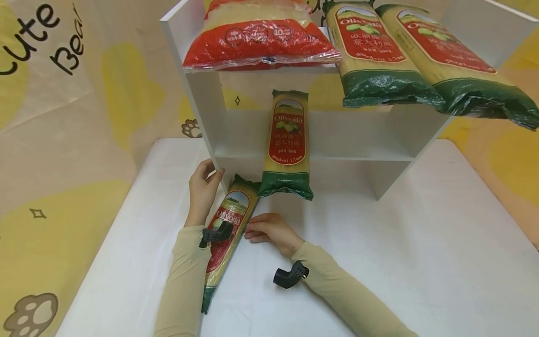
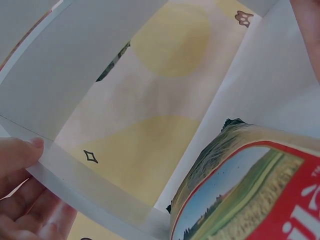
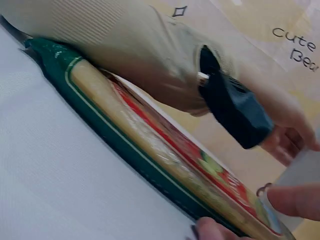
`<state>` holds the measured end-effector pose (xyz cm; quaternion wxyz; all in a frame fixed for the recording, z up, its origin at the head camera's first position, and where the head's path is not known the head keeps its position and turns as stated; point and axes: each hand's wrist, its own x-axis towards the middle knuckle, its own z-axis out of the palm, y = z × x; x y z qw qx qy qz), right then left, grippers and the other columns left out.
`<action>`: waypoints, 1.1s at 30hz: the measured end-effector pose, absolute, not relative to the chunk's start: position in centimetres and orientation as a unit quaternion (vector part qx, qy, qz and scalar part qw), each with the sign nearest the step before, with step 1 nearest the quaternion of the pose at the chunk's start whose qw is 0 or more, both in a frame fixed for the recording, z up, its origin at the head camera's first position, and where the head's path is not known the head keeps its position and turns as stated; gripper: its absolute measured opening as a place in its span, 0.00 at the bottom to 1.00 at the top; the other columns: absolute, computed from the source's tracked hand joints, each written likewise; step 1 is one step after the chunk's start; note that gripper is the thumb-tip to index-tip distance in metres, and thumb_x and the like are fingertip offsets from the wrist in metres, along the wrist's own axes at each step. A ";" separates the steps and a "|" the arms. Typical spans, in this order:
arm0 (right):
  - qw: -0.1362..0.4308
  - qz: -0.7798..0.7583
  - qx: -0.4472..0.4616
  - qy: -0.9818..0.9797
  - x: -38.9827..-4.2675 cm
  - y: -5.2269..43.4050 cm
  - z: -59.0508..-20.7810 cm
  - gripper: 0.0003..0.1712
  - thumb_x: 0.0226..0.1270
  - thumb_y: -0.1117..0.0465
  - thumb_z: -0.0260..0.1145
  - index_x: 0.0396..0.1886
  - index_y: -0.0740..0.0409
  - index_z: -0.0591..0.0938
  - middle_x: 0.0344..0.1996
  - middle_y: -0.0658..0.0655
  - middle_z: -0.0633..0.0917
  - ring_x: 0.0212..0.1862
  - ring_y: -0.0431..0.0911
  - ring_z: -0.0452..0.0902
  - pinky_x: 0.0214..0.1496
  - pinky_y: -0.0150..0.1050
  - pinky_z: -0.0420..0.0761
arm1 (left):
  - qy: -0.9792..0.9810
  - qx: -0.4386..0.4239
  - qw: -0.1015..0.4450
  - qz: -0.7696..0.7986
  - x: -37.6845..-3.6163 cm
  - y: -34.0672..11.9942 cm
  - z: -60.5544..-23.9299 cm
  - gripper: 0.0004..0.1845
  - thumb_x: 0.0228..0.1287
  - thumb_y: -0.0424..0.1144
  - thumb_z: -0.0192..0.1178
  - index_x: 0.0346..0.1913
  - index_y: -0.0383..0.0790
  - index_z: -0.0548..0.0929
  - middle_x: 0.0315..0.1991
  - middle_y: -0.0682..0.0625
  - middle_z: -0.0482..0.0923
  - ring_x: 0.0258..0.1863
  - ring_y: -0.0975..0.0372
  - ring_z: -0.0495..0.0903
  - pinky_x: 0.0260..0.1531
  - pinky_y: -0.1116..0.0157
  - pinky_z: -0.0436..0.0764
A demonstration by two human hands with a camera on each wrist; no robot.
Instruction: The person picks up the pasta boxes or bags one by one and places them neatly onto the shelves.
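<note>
My left hand (image 1: 201, 194) holds the lower front edge of the white shelf unit's left side panel (image 1: 207, 100). In the left wrist view, the thumb (image 2: 20, 152) lies on one side of that panel and the fingers on the other. A spaghetti pack (image 1: 236, 213) with green ends and a red label slants on the white table, partly hidden by my left forearm. My right hand (image 1: 275, 232) pinches this pack's right edge near its upper end. The right wrist view has thumb and finger on either side of the pack's edge.
Another spaghetti pack (image 1: 288, 135) lies on the middle shelf, its end jutting over the front. Up top are a red pasta bag (image 1: 261, 42) and two more spaghetti packs (image 1: 372, 42), overhanging the front. A printed cloth (image 1: 84, 121) hangs behind the table (image 1: 421, 262).
</note>
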<state>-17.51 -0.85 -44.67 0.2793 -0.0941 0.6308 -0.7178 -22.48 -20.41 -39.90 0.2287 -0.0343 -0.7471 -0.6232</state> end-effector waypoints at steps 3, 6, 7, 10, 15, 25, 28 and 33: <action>0.272 -0.721 -0.088 0.631 -17.4 -1.6 -44.8 0.17 0.67 0.67 0.59 0.48 0.80 0.74 0.38 0.68 0.84 0.39 0.51 0.84 0.43 0.41 0.83 | -0.748 -0.033 0.230 -0.622 -22.4 -20.5 -39.8 0.16 0.64 0.27 0.57 0.54 0.27 0.75 0.49 0.37 0.76 0.53 0.57 0.76 0.52 0.67 0.76; 0.270 -0.722 -0.076 0.633 -17.5 -2.2 -44.9 0.16 0.67 0.67 0.59 0.46 0.79 0.76 0.34 0.65 0.84 0.36 0.49 0.84 0.42 0.41 0.83 | -0.757 -0.035 0.233 -0.610 -22.4 -20.6 -39.8 0.15 0.64 0.27 0.57 0.53 0.27 0.75 0.49 0.36 0.76 0.52 0.56 0.77 0.51 0.68 0.77; 0.273 -0.723 -0.072 0.631 -17.5 -2.5 -44.9 0.15 0.67 0.67 0.59 0.44 0.79 0.76 0.32 0.64 0.84 0.34 0.48 0.84 0.41 0.41 0.83 | -0.761 -0.036 0.235 -0.604 -22.4 -20.7 -39.8 0.15 0.64 0.27 0.58 0.53 0.26 0.75 0.49 0.36 0.76 0.52 0.56 0.77 0.50 0.68 0.77; 0.280 -0.721 -0.056 0.631 -17.6 -3.2 -44.9 0.13 0.65 0.66 0.60 0.40 0.77 0.77 0.26 0.60 0.83 0.28 0.44 0.83 0.39 0.41 0.84 | -0.766 -0.041 0.243 -0.594 -22.4 -20.7 -40.1 0.13 0.64 0.26 0.57 0.51 0.25 0.76 0.47 0.37 0.77 0.51 0.52 0.77 0.49 0.69 0.77; 0.292 -0.703 -0.041 0.647 -18.1 -4.1 -44.6 0.14 0.63 0.64 0.64 0.40 0.74 0.78 0.22 0.57 0.83 0.22 0.41 0.80 0.33 0.38 0.84 | -0.761 -0.049 0.251 -0.596 -22.5 -20.4 -40.2 0.13 0.63 0.25 0.57 0.49 0.24 0.76 0.46 0.35 0.77 0.52 0.50 0.76 0.50 0.68 0.77; 0.294 -0.678 -0.032 0.673 -18.8 -4.5 -44.1 0.10 0.63 0.68 0.64 0.39 0.71 0.76 0.20 0.58 0.82 0.16 0.41 0.77 0.24 0.35 0.83 | -0.757 -0.035 0.245 -0.604 -22.8 -20.3 -39.9 0.13 0.63 0.26 0.58 0.50 0.24 0.76 0.46 0.35 0.77 0.51 0.53 0.77 0.50 0.69 0.77; 0.295 -0.680 -0.034 0.671 -18.7 -3.8 -44.3 0.10 0.63 0.69 0.64 0.41 0.71 0.76 0.21 0.59 0.83 0.16 0.40 0.77 0.24 0.35 0.83 | -0.757 -0.031 0.242 -0.606 -22.7 -20.3 -39.9 0.13 0.63 0.26 0.58 0.50 0.24 0.76 0.46 0.35 0.76 0.51 0.53 0.77 0.50 0.69 0.77; 0.298 -0.676 -0.039 0.673 -18.4 -0.8 -44.6 0.16 0.65 0.68 0.62 0.48 0.74 0.72 0.26 0.62 0.84 0.19 0.41 0.79 0.27 0.35 0.83 | -0.751 -0.025 0.245 -0.613 -22.5 -20.1 -39.8 0.13 0.62 0.25 0.58 0.50 0.24 0.76 0.44 0.39 0.77 0.50 0.54 0.77 0.50 0.68 0.77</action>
